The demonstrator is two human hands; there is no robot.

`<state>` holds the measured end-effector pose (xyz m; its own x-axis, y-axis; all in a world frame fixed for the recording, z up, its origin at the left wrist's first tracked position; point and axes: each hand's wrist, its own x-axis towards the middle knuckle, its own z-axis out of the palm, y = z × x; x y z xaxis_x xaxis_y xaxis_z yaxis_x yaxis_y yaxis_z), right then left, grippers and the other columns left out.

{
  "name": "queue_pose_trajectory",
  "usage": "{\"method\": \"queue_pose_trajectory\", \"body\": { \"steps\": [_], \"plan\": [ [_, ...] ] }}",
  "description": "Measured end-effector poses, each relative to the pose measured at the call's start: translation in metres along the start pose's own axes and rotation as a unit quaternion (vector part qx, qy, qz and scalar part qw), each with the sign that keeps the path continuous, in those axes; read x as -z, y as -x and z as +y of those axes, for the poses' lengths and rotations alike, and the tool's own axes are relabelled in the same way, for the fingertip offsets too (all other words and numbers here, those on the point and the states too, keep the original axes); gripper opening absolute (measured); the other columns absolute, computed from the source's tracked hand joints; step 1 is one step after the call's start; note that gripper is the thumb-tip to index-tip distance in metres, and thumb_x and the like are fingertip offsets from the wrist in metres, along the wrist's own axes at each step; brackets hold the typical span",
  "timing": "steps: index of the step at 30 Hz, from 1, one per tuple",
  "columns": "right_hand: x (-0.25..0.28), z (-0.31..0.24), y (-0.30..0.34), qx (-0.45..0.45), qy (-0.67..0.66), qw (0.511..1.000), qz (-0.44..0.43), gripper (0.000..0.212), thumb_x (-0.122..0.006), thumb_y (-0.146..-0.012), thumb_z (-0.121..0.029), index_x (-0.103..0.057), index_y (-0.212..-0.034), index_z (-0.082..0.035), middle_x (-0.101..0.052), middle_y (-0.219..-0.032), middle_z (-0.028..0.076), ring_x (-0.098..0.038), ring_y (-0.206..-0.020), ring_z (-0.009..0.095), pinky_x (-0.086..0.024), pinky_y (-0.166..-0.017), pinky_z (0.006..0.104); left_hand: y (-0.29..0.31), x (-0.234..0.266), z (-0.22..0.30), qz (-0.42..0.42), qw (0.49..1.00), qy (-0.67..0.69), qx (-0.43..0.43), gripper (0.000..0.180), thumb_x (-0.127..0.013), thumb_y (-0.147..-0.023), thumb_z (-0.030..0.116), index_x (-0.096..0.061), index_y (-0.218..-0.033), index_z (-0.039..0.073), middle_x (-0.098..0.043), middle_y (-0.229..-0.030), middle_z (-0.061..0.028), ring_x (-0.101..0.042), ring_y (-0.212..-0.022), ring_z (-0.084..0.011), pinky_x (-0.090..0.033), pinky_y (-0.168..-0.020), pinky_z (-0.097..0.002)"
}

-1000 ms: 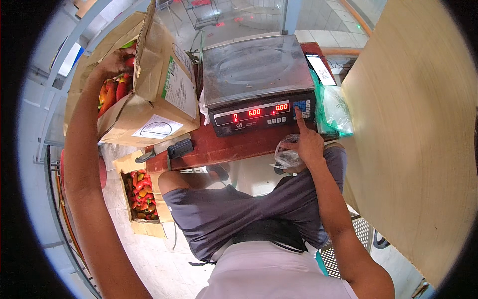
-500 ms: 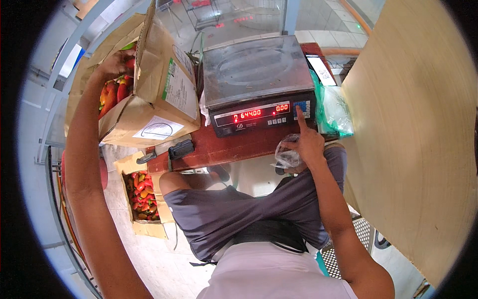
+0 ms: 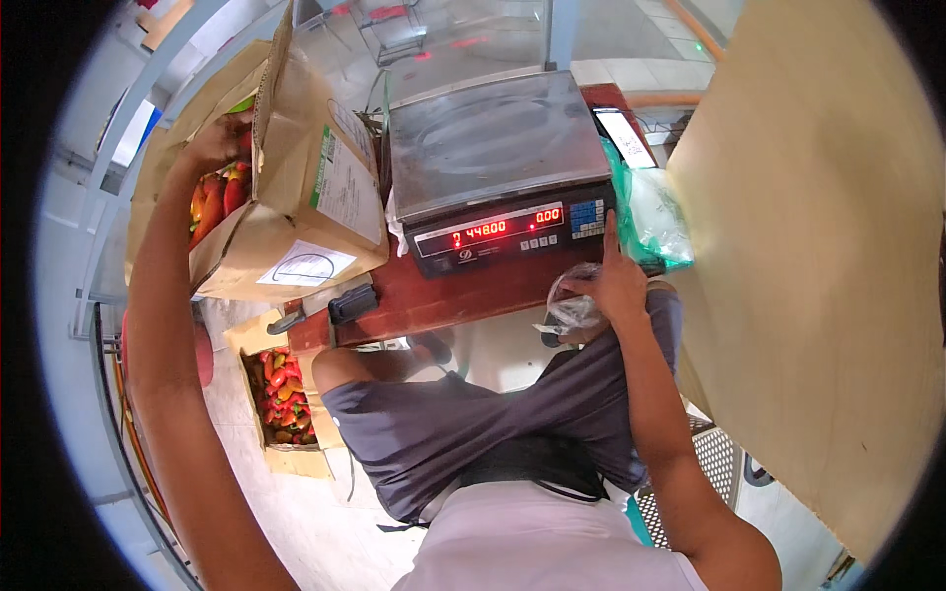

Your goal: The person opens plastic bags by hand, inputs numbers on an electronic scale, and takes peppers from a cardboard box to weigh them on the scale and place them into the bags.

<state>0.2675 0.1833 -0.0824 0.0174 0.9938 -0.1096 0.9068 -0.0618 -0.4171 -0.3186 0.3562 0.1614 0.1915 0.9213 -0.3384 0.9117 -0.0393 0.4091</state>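
Observation:
My left hand (image 3: 215,146) reaches into an open cardboard carton (image 3: 281,225) of red and orange peppers (image 3: 209,205). Its fingers are partly hidden among them, and a grip is not visible. To the right stands a weighing scale (image 3: 493,143) with a bare metal platform and lit red digits. The index finger of my right hand (image 3: 621,286) points up at the right edge of the scale's keypad (image 3: 588,217). Below that finger, the same hand is closed on a crumpled clear plastic bag (image 3: 574,305), which hangs above my knee.
A smaller carton of peppers (image 3: 286,392) sits on the floor at left. On the red table (image 3: 424,295) lies a black blocky object (image 3: 353,303). Green and clear plastic packaging (image 3: 658,219) lies right of the scale, beside a white card (image 3: 624,136). A wooden panel (image 3: 818,246) borders the right.
The number on the scale's display has dropped. My right index finger has moved from the middle of the keypad to its right edge. My left hand stays in the carton.

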Motion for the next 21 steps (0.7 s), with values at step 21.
{"method": "queue_pose_trajectory", "body": {
  "steps": [21],
  "plan": [
    [-0.004, -0.001, -0.006, 0.026, -0.004, 0.999, 0.019, 0.138, -0.094, -0.063, -0.048, -0.006, -0.167, -0.027, -0.074, -0.103, 0.027, -0.072, -0.091, 0.048, -0.057, -0.081, 0.0531, -0.001, 0.003, -0.007, -0.004, 1.0, -0.008, -0.021, 0.062, -0.082, -0.076, 0.0, -0.066, -0.135, 0.008, -0.068, -0.136, -0.0048, -0.062, -0.122, -0.0198, -0.048, -0.109, -0.0363]
  ]
}}
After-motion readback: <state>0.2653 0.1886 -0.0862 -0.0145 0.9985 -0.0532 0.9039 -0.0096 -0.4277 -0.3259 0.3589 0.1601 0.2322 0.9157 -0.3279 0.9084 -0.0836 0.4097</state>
